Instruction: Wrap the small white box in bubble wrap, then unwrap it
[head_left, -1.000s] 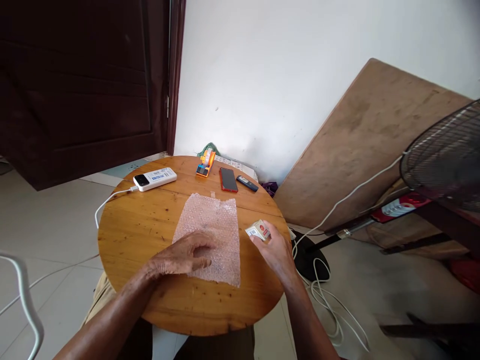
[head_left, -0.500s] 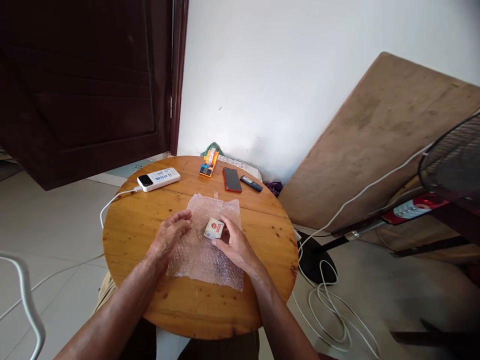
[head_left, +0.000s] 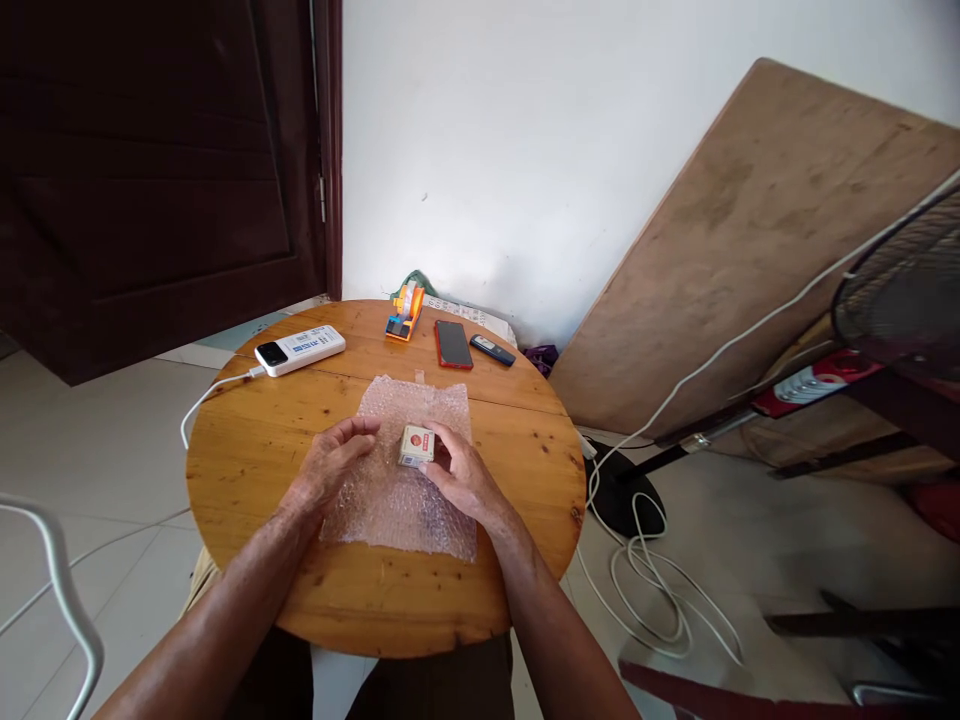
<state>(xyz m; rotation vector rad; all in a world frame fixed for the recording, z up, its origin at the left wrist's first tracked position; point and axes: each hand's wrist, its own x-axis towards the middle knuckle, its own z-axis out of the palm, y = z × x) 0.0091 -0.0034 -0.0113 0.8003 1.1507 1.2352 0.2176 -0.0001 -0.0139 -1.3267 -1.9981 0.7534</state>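
On a round table (head_left: 247, 450), a right hand (head_left: 459, 478) grips a small box (head_left: 416, 445).
At its nine o'clock, the open left hand (head_left: 330, 465) touches bubble wrap (head_left: 397, 510).

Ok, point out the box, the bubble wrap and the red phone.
box (head_left: 417, 445): head view, top face.
bubble wrap (head_left: 397, 505): head view, bare middle of sheet.
red phone (head_left: 453, 343): head view, middle of its face.

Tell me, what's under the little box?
A sheet of bubble wrap, lying on the round wooden table. The right hand grips the little box; the left hand rests on the wrap. The patch directly beneath is hidden.
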